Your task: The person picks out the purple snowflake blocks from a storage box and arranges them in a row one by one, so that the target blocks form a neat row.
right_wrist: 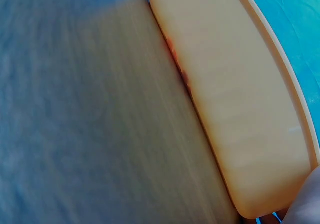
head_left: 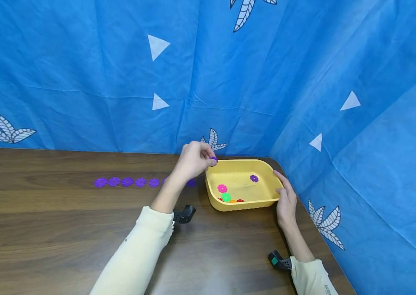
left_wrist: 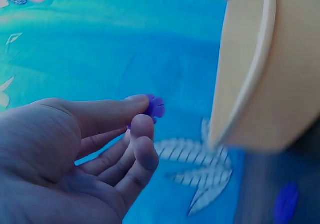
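Observation:
My left hand [head_left: 194, 159] pinches a purple flower-shaped plastic disc [left_wrist: 156, 107] between thumb and fingertips, just above the left back corner of a yellow plastic tub [head_left: 245, 205]. The right hand [head_left: 286, 200] grips the tub's right end, fingers along the outside and thumb at the rim. Inside the tub lie another purple disc [head_left: 254, 178], a pink disc [head_left: 222, 188], a green disc [head_left: 226, 197] and some red and orange ones partly hidden by the front wall. A row of several purple discs [head_left: 127, 182] stretches left of the tub, its right part partly covered by my left forearm.
Everything stands on a dark wooden table [head_left: 64, 237]. A blue curtain [head_left: 119, 82] with white triangles and leaves hangs along its back and right edges. The tub sits near the back right corner, close to the curtain.

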`<state>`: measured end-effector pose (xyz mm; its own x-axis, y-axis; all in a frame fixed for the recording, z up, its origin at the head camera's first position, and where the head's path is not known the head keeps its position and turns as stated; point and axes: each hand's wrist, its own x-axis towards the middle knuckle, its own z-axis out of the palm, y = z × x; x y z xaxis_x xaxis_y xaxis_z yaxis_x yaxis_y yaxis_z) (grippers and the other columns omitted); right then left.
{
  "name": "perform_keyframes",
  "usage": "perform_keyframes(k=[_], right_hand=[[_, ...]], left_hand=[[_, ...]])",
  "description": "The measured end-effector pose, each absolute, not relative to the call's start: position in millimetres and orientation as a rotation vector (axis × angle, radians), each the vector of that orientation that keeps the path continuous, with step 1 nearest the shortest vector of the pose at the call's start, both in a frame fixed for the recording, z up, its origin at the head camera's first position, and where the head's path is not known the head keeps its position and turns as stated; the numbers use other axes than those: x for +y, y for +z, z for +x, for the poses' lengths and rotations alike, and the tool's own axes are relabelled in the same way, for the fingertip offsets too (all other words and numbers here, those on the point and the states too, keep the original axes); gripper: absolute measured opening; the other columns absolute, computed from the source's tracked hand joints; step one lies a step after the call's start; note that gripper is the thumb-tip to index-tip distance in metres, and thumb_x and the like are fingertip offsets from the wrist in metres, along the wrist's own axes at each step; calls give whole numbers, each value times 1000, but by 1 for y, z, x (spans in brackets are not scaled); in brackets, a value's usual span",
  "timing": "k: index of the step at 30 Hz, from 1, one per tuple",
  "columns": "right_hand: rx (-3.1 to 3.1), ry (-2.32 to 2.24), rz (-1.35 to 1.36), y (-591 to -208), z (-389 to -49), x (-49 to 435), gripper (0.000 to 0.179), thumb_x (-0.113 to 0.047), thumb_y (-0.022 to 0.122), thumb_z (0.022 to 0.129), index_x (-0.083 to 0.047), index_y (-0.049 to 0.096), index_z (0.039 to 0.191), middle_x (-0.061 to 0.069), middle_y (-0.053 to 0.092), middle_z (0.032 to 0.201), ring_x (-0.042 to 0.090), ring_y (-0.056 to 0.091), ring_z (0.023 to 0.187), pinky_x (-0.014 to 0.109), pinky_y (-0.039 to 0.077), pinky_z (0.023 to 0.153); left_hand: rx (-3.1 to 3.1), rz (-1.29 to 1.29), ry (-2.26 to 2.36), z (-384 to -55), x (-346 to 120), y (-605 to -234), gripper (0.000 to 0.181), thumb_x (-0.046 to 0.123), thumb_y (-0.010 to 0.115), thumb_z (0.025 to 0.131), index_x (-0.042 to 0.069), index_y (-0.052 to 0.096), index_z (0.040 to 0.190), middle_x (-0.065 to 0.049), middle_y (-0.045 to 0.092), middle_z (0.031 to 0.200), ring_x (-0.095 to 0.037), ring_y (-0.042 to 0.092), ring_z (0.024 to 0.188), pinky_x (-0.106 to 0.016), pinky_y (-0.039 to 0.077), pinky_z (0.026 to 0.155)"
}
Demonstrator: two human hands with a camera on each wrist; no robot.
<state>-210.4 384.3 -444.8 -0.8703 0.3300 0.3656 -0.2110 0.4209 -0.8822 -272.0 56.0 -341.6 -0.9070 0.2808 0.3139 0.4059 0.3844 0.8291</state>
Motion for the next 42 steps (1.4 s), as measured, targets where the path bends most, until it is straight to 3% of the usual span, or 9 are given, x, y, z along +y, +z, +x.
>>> perform_keyframes(k=[13,30,42], right_hand=[[-2183,1425,-84,-445,-210,384,58,4,34,102,-16,59,150,4,54,158,21,37,153,47,24,128],[-2212,1428,-112,-444,-213,382,57,5,33,102,-10,56,152,10,50,160,27,35,154,52,23,129],[-2200,1373,-102,-445,-215,388,58,2,34,102,-20,60,150,1,55,157,19,40,151,35,29,126]], left_hand=[[-2637,-545,-1454,-277,-41,-348,5,7,82,91,3,79,89,-9,74,76,-28,72,66,-26,53,55],[-2761,-475,-1261,-268,-150,-362,6,11,80,94,5,78,95,-12,76,83,-17,70,67,-27,56,58],[-2868,-377,-1146,-264,-220,-375,10,10,77,96,1,77,101,-7,74,80,-15,67,65,-31,57,59]])
